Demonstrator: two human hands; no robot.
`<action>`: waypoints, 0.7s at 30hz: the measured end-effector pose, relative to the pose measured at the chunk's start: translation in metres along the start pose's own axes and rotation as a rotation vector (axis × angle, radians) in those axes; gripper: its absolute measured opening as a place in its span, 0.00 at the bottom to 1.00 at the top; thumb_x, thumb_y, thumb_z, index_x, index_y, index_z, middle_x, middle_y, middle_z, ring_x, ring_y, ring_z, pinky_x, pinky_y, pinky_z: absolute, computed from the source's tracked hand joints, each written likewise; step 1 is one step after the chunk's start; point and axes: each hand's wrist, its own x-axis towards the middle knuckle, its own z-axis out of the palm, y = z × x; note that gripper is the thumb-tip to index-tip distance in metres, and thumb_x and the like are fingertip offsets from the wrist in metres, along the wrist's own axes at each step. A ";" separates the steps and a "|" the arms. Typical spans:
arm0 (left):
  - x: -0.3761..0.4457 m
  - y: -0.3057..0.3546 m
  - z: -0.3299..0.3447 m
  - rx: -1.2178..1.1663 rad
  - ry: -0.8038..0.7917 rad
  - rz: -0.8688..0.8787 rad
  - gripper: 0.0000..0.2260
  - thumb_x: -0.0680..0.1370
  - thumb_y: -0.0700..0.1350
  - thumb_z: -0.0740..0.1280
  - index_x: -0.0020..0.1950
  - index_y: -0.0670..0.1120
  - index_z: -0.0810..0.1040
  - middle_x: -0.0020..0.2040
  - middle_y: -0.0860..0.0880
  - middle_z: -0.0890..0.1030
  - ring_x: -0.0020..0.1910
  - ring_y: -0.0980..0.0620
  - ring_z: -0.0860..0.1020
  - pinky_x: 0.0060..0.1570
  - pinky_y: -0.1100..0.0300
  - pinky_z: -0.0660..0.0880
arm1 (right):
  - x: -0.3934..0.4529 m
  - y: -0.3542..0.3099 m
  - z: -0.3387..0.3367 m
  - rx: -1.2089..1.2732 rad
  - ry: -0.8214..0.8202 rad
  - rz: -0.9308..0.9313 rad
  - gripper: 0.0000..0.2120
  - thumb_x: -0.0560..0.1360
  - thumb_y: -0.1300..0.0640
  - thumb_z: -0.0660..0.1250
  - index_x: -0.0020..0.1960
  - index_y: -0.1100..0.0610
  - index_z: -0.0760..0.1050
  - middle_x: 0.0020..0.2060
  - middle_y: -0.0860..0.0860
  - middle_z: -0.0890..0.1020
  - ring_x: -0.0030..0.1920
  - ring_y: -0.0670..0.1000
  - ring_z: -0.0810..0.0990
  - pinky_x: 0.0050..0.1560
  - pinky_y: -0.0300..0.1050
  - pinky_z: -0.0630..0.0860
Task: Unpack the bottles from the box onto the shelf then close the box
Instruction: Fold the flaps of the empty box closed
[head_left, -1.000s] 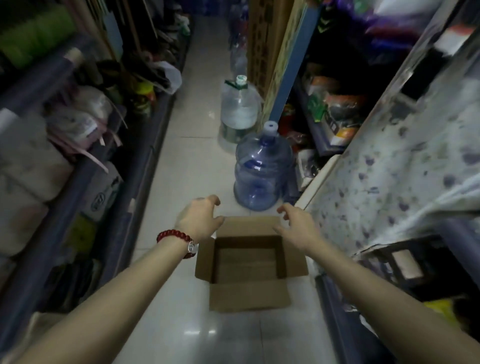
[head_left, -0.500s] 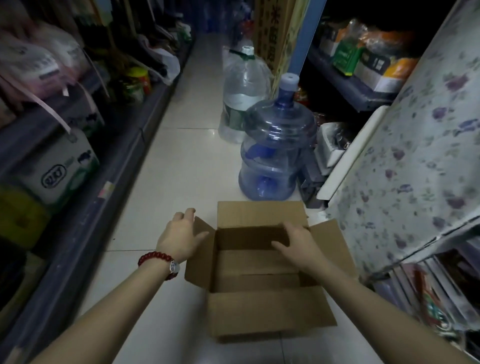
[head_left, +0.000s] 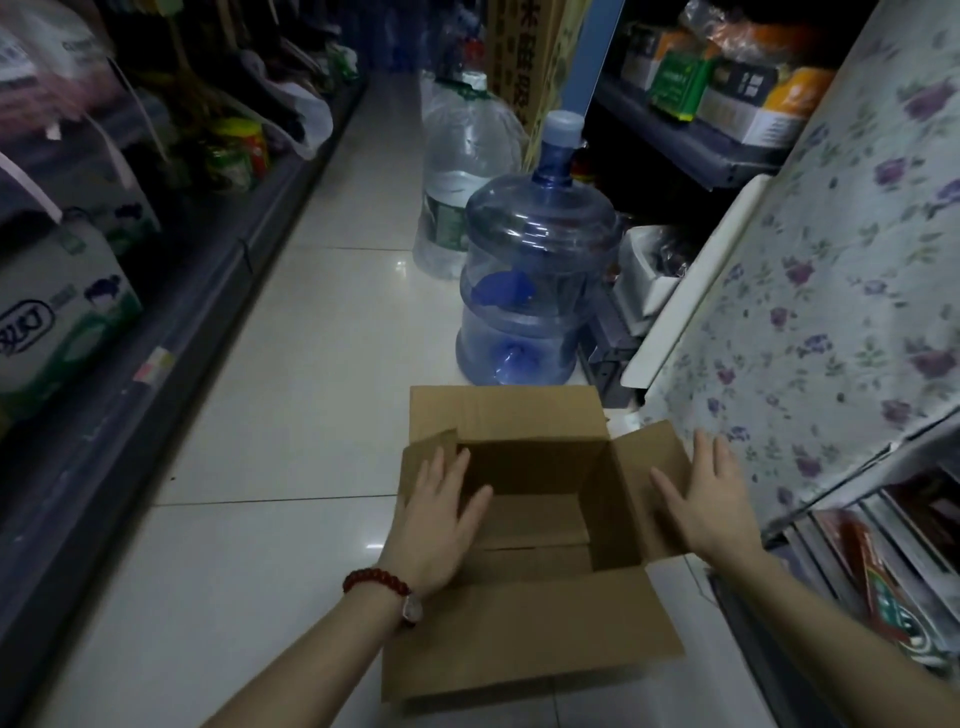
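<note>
- Cardboard box (head_left: 524, 525) sits on the tiled aisle floor, no bottles visible inside, flaps out.
- Right hand (head_left: 701, 499), a moment ago inside the box, now lies flat, fingers spread, on the right flap.
- Left hand (head_left: 441, 519) presses flat on the left flap: closing is probably starting.

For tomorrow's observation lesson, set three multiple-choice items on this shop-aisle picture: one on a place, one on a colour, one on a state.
1. Where does the blue water jug stand?
A. on the floor just beyond the cardboard box
B. inside the box
C. on a shelf

2. What colour is the bead bracelet on the left wrist?
A. green
B. red
C. white

3. What state is the box in?
A. taped shut
B. crushed flat
C. open, flaps spread, no bottles visible inside

Answers: 1 A, the jug stands on the tiles behind the far flap. 2 B, the beads look red. 3 C, the left hand and right hand lie flat on the side flaps, bare cardboard below.
</note>
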 end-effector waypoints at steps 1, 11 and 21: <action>0.002 -0.002 0.008 0.114 -0.042 -0.029 0.28 0.79 0.63 0.46 0.77 0.58 0.44 0.79 0.52 0.43 0.78 0.50 0.44 0.75 0.47 0.47 | 0.000 0.001 0.003 0.059 -0.040 0.039 0.38 0.77 0.40 0.58 0.78 0.55 0.45 0.76 0.60 0.58 0.75 0.61 0.59 0.72 0.58 0.61; 0.011 -0.008 0.029 0.333 -0.059 -0.090 0.27 0.80 0.61 0.44 0.78 0.55 0.48 0.79 0.53 0.47 0.78 0.50 0.45 0.75 0.45 0.47 | -0.035 -0.074 0.033 0.233 -0.131 -0.260 0.28 0.78 0.40 0.56 0.74 0.50 0.59 0.68 0.50 0.73 0.66 0.52 0.73 0.65 0.50 0.70; 0.007 -0.034 0.020 0.474 0.004 0.070 0.34 0.74 0.63 0.34 0.77 0.54 0.53 0.78 0.56 0.56 0.77 0.54 0.54 0.71 0.51 0.53 | -0.061 -0.056 0.095 0.178 -0.241 -0.298 0.50 0.63 0.22 0.28 0.76 0.45 0.56 0.76 0.43 0.58 0.78 0.51 0.45 0.77 0.52 0.47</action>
